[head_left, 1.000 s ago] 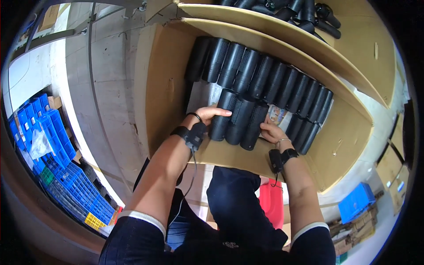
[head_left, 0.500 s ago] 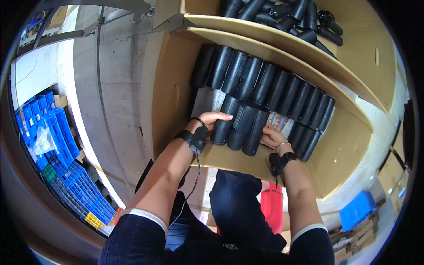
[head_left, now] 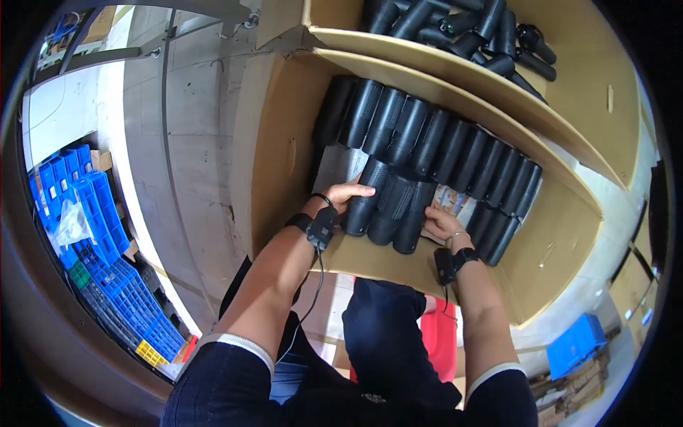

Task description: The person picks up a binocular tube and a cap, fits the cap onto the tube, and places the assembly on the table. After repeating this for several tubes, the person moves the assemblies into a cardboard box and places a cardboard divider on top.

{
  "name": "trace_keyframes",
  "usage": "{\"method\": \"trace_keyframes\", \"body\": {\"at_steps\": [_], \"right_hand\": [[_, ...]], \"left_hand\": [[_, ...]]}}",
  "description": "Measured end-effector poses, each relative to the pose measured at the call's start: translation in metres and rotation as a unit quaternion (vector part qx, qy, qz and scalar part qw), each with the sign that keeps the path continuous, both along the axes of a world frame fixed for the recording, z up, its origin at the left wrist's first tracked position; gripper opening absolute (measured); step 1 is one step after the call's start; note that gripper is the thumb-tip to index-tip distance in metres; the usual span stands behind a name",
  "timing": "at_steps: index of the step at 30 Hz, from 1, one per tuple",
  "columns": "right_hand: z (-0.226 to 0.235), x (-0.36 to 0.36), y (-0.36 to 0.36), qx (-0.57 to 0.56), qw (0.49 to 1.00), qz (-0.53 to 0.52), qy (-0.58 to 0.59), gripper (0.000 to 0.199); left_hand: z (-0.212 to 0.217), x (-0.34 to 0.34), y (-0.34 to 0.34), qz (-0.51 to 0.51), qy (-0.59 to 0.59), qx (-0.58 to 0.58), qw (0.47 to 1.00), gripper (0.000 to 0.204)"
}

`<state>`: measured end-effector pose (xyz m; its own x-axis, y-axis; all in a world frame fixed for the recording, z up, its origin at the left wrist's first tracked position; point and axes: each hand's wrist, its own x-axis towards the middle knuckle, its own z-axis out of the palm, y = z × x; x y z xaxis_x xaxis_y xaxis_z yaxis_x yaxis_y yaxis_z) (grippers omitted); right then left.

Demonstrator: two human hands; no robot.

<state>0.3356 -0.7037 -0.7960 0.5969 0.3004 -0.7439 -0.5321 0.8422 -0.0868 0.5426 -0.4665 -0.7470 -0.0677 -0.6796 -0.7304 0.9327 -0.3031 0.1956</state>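
Three black textured cylinders (head_left: 390, 212) stand side by side in the near part of an open cardboard box (head_left: 274, 164). My left hand (head_left: 347, 195) grips the leftmost of them, its thumb lying across the front and the other fingers hidden behind. Against the right side of the rightmost one, my right hand (head_left: 441, 222) is pressed with curled fingers, so the trio is held between both hands. Behind them runs a slanting row of similar black cylinders (head_left: 430, 141). A few more black cylinders (head_left: 500, 238) stand to the right of my right hand.
Beyond the box's far wall, a second cardboard box (head_left: 583, 78) holds loose black cylinders (head_left: 491, 32) in a jumble. Blue plastic crates (head_left: 99, 213) are stacked at far left. A blue bin (head_left: 575, 345) sits at lower right. A red stool (head_left: 439, 334) shows beside my leg.
The whole view has shifted slightly, moving the boxes a little right and down in the picture. Both hands keep the same hold on the three cylinders.
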Motion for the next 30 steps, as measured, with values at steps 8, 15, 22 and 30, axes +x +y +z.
{"method": "trace_keyframes", "body": {"at_steps": [8,15,22,30], "right_hand": [[0.051,0.006,-0.005,-0.010,1.000,0.008,-0.019,0.050],[0.098,0.024,-0.047,-0.028,0.998,0.035,-0.033,0.059],[0.226,0.052,-0.107,-0.086,0.988,0.096,-0.090,0.059],[0.428,0.043,-0.108,-0.074,0.979,0.182,-0.055,0.035]], "left_hand": [[0.036,0.008,-0.003,-0.018,0.005,-0.013,1.000,0.082],[0.117,0.014,-0.032,0.045,0.037,-0.016,0.998,0.082],[0.245,-0.002,-0.071,0.177,0.080,-0.060,0.979,0.068],[0.424,-0.080,-0.052,0.250,0.084,-0.123,0.957,0.053]]}}
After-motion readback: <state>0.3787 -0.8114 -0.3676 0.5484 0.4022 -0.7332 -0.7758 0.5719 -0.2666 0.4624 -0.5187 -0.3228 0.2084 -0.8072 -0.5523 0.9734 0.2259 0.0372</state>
